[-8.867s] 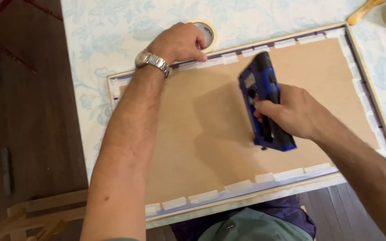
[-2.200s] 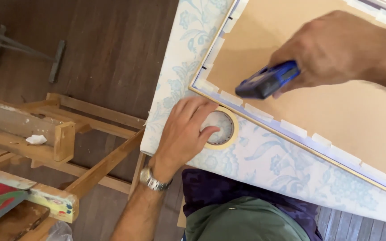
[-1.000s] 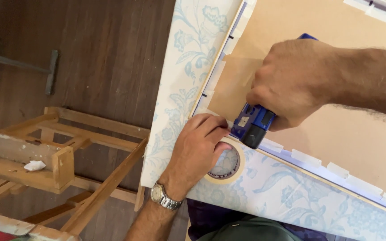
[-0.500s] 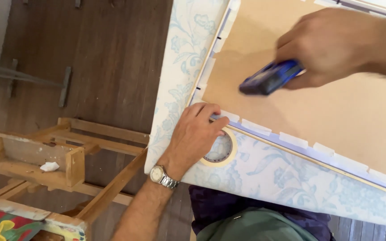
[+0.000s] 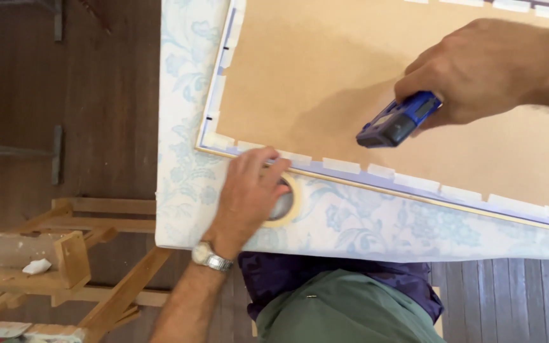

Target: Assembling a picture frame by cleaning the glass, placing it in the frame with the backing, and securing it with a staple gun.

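From the head view, my left hand lies flat over the cream roll of masking tape on the blue-flowered tabletop, fingers spread loose across it. My right hand hovers above the brown backing board of the taped picture frame, fingers clenched around the blue staple gun.

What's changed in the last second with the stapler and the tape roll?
The right hand has lifted the blue staple gun off the frame's corner and carried it right, over the backing board. The left hand stays on the masking tape roll at the frame's lower edge, on the floral cloth.
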